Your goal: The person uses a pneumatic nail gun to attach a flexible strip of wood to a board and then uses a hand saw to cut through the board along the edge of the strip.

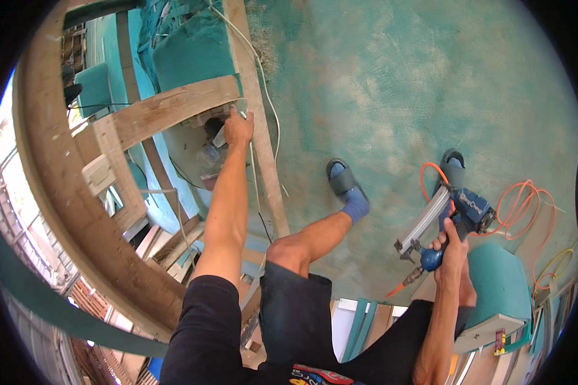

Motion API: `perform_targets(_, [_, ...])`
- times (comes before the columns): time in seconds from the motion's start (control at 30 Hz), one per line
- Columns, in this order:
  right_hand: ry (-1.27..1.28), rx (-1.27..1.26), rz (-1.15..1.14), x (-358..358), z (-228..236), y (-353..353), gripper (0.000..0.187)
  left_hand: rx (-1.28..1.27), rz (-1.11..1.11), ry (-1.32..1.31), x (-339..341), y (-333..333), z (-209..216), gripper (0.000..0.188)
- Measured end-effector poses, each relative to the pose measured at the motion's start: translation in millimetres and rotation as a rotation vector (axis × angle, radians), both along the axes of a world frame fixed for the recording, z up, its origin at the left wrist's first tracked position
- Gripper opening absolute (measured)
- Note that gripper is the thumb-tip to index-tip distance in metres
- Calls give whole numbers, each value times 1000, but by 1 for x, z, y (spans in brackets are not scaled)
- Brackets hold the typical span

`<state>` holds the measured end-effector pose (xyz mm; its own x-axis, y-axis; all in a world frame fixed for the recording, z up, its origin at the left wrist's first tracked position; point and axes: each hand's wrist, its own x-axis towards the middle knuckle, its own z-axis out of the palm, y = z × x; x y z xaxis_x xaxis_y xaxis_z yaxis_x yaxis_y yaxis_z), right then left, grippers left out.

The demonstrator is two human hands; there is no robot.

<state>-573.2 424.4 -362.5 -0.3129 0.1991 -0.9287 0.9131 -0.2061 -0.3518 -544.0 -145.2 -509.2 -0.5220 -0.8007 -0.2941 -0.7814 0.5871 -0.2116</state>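
Observation:
My right hand (453,249) is wrapped round the handle of a blue air nail gun (474,206), held at the right above the floor. The gun's long silver magazine (424,219) slants down to the left, and an orange air hose joins a fitting below the handle. My left arm reaches far forward; my left hand (239,129) is closed at the inner edge of a long wooden board (261,119), beside the end of a curved wooden crosspiece (176,106). A small pale bit shows at its fingertips, too small to name.
Orange hose (523,208) lies coiled on the green-stained floor (392,83). A white cord (268,96) runs along the board. At the left stand a curved wooden beam (64,160) and a pale switch box (99,174). A green padded piece (498,279) sits at the right.

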Motion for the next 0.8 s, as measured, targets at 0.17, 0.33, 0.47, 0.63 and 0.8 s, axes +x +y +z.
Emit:
perform_targets(0.17, [-93,-66,121,-12,-5,-19,22,-47,-53,-156,-16,-24,-23,39])
perform_targets(0.33, [-13,24,90,-13,-10,-11,30,-34,-189,-146,-21,-16,-12,39])
perform_targets(0.47, [-5,-13,3,-20,-12,-8,28,-87,-353,-313,-33,-6,9,33])
perform_targets(0.63, [36,-93,-97,-26,1,-6,22,-99,-429,-267,-47,4,39,25])
perform_targets(0.8, [144,-43,-120,-17,28,-3,16,-108,-273,-47,-59,31,81,22])
